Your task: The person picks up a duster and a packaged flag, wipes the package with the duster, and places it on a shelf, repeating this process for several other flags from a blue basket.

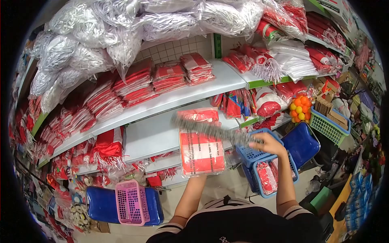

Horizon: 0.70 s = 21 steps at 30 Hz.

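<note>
My left hand (198, 179) holds up a clear plastic packet of red and white cloth (201, 153) in front of the white shelf (150, 137); the fingers are hidden behind the packet. My right hand (270, 144) is closed around the end of a long grey duster (210, 128). The duster is blurred and lies across the top of the packet, pointing left. Another red and white packet (199, 115) lies on the shelf just above it.
Stacked blue baskets (248, 154) with red and white packets stand below my right hand, beside a blue chair (302, 143). A pink basket (130, 201) rests on a blue stool (99, 204). Further right are a green basket (330, 127) and orange balls (300, 110). Shelves hold many packets; white bags (121, 36) hang above.
</note>
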Motion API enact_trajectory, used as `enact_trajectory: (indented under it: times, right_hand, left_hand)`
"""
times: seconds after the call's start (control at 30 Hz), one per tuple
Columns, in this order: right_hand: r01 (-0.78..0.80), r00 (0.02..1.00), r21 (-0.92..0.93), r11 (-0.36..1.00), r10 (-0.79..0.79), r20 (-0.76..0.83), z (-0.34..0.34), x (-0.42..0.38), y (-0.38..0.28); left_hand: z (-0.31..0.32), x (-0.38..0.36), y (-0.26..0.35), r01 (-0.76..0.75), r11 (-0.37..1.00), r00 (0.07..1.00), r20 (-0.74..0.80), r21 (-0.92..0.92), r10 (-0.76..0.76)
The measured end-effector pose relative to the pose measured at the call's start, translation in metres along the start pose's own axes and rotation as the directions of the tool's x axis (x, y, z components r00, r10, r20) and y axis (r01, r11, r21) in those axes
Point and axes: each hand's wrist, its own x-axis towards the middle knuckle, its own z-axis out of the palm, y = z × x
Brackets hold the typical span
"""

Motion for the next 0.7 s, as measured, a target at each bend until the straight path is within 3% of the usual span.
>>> enact_trajectory:
  times: [0.07, 0.1, 0.2, 0.23, 0.27, 0.33, 0.37, 0.4, 0.47, 0.5, 0.57, 0.63, 0.7]
  right_hand:
    - [-0.141, 0.984, 0.022, 0.990, 0.142, -0.110, 0.000, 0.000, -0.005]
    - [0.008, 1.000, 0.024, 1.000, -0.008, -0.004, 0.000, -0.005, -0.013]
    - [0.198, 0.971, -0.032, 0.980, -0.192, 0.142, 0.012, -0.008, -0.001]
    - [0.114, 0.985, -0.015, 0.993, -0.111, 0.133, 0.011, -0.006, 0.010]
    - [0.017, 1.000, -0.048, 0.999, -0.018, -0.014, 0.012, -0.004, 0.007]
    - [-0.182, 0.937, -0.070, 0.981, 0.151, -0.314, 0.019, 0.008, -0.009]
    - [0.024, 0.881, 0.002, 1.000, -0.020, -0.473, 0.036, 0.018, 0.005]
    - [-0.057, 0.869, 0.266, 0.962, 0.179, -0.462, 0.048, 0.019, -0.005]
    - [-0.181, 0.802, 0.717, 0.674, 0.522, -0.289, 0.073, 0.025, -0.028]
    - [-0.108, 0.859, 0.746, 0.657, 0.439, -0.263, 0.081, 0.025, -0.029]
    - [0.220, 0.864, 0.694, 0.686, 0.194, -0.465, 0.096, 0.035, -0.044]
    - [0.221, 0.843, 0.715, 0.663, 0.239, -0.482, 0.096, 0.042, -0.032]
    - [0.186, 0.811, 0.782, 0.595, 0.357, -0.464, 0.086, 0.040, -0.035]
  left_hand:
    - [0.001, 0.000, 0.000, -0.007, 1.000, 1.000, -0.005, 0.010, 0.007]
    - [0.002, 0.000, -0.001, -0.010, 1.000, 1.000, -0.007, 0.014, 0.010]
    - [0.003, 0.000, -0.001, -0.027, 0.998, 0.999, -0.019, 0.052, 0.028]
    - [0.005, 0.001, -0.001, -0.034, 0.997, 0.999, -0.024, 0.065, 0.036]
    - [0.006, 0.000, -0.003, -0.043, 0.995, 0.998, -0.030, 0.089, 0.046]
    - [0.009, -0.001, -0.005, -0.073, 0.984, 0.995, -0.051, 0.161, 0.082]
    - [0.010, -0.001, -0.007, -0.091, 0.970, 0.992, -0.067, 0.225, 0.109]
    - [0.010, -0.001, -0.012, -0.111, 0.943, 0.987, -0.079, 0.313, 0.142]
    - [0.005, 0.004, -0.019, -0.117, 0.846, 0.975, -0.103, 0.520, 0.199]
    - [0.000, 0.006, -0.023, -0.085, 0.786, 0.976, -0.108, 0.612, 0.190]
    - [-0.005, 0.000, -0.024, -0.094, 0.734, 0.980, -0.065, 0.673, 0.186]
    - [-0.004, -0.008, -0.021, -0.096, 0.660, 0.981, -0.042, 0.745, 0.190]
    - [-0.019, -0.013, -0.001, -0.077, 0.917, 0.967, -0.194, 0.392, 0.164]
